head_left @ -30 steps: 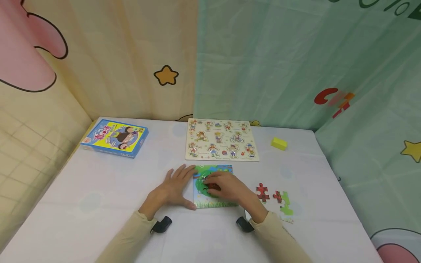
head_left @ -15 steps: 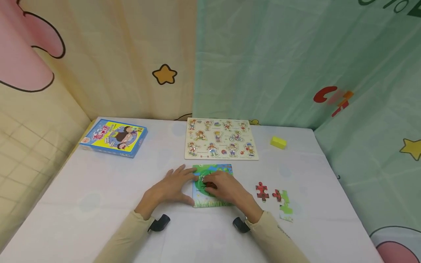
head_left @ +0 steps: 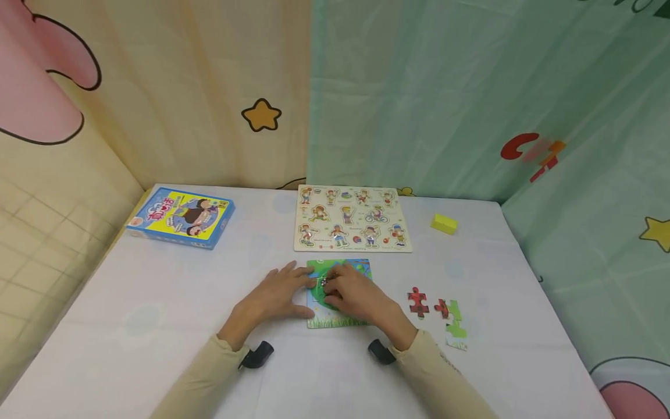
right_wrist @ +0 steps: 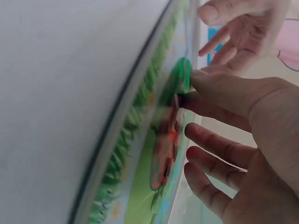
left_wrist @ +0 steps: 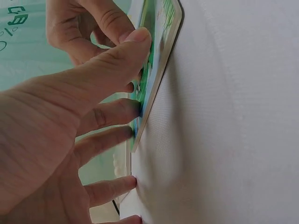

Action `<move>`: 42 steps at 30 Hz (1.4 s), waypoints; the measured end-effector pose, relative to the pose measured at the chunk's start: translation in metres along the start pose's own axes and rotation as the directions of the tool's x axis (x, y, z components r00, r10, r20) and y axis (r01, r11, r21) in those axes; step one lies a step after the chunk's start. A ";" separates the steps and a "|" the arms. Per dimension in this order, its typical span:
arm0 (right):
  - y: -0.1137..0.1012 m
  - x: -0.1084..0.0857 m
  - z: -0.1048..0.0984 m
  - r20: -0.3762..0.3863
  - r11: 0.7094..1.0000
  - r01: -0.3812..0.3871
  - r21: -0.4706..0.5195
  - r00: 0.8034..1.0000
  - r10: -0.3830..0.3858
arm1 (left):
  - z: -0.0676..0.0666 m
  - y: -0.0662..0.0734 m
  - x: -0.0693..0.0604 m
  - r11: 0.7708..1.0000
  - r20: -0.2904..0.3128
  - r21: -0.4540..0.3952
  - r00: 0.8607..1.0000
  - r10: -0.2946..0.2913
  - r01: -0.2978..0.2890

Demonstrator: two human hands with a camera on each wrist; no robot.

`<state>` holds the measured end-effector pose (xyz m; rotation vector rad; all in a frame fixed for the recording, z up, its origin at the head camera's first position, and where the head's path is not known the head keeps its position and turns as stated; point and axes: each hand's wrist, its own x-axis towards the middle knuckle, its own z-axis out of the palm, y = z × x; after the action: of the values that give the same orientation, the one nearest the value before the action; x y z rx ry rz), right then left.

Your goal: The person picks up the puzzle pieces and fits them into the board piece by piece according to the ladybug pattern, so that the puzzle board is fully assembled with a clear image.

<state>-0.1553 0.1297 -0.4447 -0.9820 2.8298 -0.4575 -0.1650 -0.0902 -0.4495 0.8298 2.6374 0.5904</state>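
Note:
A small jigsaw board (head_left: pixel 335 321) with a grass border and a green and red picture lies flat in front of me. My left hand (head_left: pixel 280 294) rests at its left side with the fingers spread, some fingertips on the board and others on the table. Over the middle of the picture, my right hand (head_left: pixel 356 294) pinches a green puzzle piece (right_wrist: pixel 184 74) between thumb and index finger; the piece is tilted against the board in the right wrist view. The other right fingers hover beside the red part of the picture. In the head view the right hand hides much of it.
Right of the board lie a red puzzle piece (head_left: pixel 417 302), a small red piece (head_left: pixel 442 308) and green pieces (head_left: pixel 455 330). Behind it are a wooden peg puzzle (head_left: pixel 353 220), a yellow block (head_left: pixel 444 224) and a blue-and-yellow box (head_left: pixel 183 218). Curtains border the table.
The right fingers have shifted slightly over the picture, now covering the red part seen earlier under them. The left hand stays at the board's left edge. Loose pieces have not moved.

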 end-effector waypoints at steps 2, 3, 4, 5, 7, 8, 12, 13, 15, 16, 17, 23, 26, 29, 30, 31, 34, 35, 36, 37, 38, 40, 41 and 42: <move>0.001 -0.001 -0.002 0.022 1.000 -0.020 0.022 1.000 0.020 | 0.001 0.001 0.001 1.000 -0.001 0.007 1.000 0.018 -0.018; 0.002 -0.002 -0.003 0.031 0.999 -0.031 0.024 0.999 0.030 | 0.002 0.001 0.001 1.000 0.000 0.006 1.000 0.025 -0.025; 0.003 -0.004 -0.002 0.038 0.999 -0.039 0.031 0.999 0.037 | 0.003 0.001 0.001 0.999 0.001 0.006 0.999 0.034 -0.034; 0.005 -0.005 -0.002 0.041 0.999 -0.039 0.033 0.998 0.037 | 0.003 0.002 0.001 0.999 0.002 0.004 0.999 0.041 -0.041; 0.009 -0.009 0.000 0.031 0.998 -0.033 0.052 0.999 0.032 | 0.003 0.002 0.000 0.999 0.002 -0.006 0.999 0.048 -0.048; 0.011 -0.011 0.001 0.022 0.998 -0.030 0.063 0.999 0.029 | 0.003 0.002 0.000 0.999 0.002 -0.016 0.999 0.047 -0.047; 0.016 -0.023 -0.004 -0.006 0.993 -0.044 0.111 0.999 0.045 | 0.003 0.003 -0.001 0.998 -0.003 -0.047 0.999 0.043 -0.043; 0.017 -0.026 -0.006 -0.007 0.991 -0.055 0.123 0.998 0.056 | 0.003 0.003 -0.002 0.998 -0.004 -0.053 0.999 0.040 -0.040; 0.020 -0.034 -0.011 -0.003 0.989 -0.073 0.125 0.997 0.074 | 0.004 0.002 -0.002 0.998 -0.006 -0.056 0.999 0.037 -0.037; 0.022 -0.038 -0.013 -0.002 0.990 -0.078 0.120 0.997 0.079 | 0.004 0.002 -0.003 0.998 -0.008 -0.058 0.999 0.037 -0.038; 0.025 -0.042 -0.015 0.000 0.990 -0.082 0.118 0.997 0.082 | 0.004 0.002 -0.003 0.998 -0.012 -0.057 0.999 0.039 -0.040; 0.043 -0.064 -0.019 -0.033 0.991 -0.098 0.093 0.994 0.101 | 0.003 0.000 -0.003 0.997 -0.028 -0.061 0.999 0.046 -0.048; 0.051 -0.074 -0.020 -0.035 0.988 -0.126 0.087 0.991 0.129 | 0.003 0.000 -0.003 0.997 -0.024 -0.059 0.999 0.046 -0.047; 0.058 -0.081 -0.022 -0.039 0.985 -0.147 0.092 0.988 0.151 | 0.002 0.000 -0.004 0.997 -0.026 -0.065 0.999 0.042 -0.043; 0.061 -0.084 -0.023 -0.041 0.983 -0.156 0.093 0.986 0.160 | 0.002 0.000 -0.004 0.997 -0.028 -0.071 0.999 0.040 -0.042; 0.063 -0.087 -0.024 -0.044 0.981 -0.165 0.099 0.984 0.170 | 0.002 0.000 -0.004 0.996 -0.029 -0.078 0.999 0.038 -0.040; 0.070 -0.095 -0.026 -0.058 0.978 -0.181 0.107 0.981 0.188 | 0.001 0.001 -0.003 0.994 -0.030 -0.107 0.999 0.036 -0.039; 0.073 -0.098 -0.026 -0.061 0.975 -0.191 0.113 0.978 0.198 | 0.001 0.001 -0.003 0.993 -0.029 -0.114 0.999 0.036 -0.039; 0.075 -0.101 -0.026 -0.064 0.973 -0.198 0.117 0.976 0.207 | 0.001 0.001 -0.003 0.992 -0.028 -0.117 0.999 0.037 -0.040; 0.077 -0.104 -0.025 -0.069 0.971 -0.207 0.115 0.974 0.216 | 0.001 0.001 -0.002 0.992 -0.024 -0.120 0.999 0.038 -0.041; 0.080 -0.107 -0.025 -0.073 0.969 -0.217 0.114 0.971 0.226 | 0.001 0.001 -0.002 0.992 -0.022 -0.120 0.999 0.040 -0.042; 0.084 -0.112 -0.024 -0.081 0.965 -0.236 0.110 0.966 0.246 | 0.001 0.001 -0.001 0.992 -0.018 -0.117 0.999 0.040 -0.042; 0.085 -0.115 -0.024 -0.084 0.963 -0.246 0.107 0.963 0.255 | 0.001 0.001 0.000 0.992 -0.016 -0.115 0.999 0.039 -0.041; 0.087 -0.117 -0.023 -0.082 0.961 -0.256 0.102 0.961 0.265 | 0.001 0.001 0.000 0.993 -0.015 -0.114 0.999 0.038 -0.039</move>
<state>-0.1195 0.2732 -0.4495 -0.5731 2.9340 -0.6087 -0.1643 -0.0895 -0.4499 0.8463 2.5760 0.7516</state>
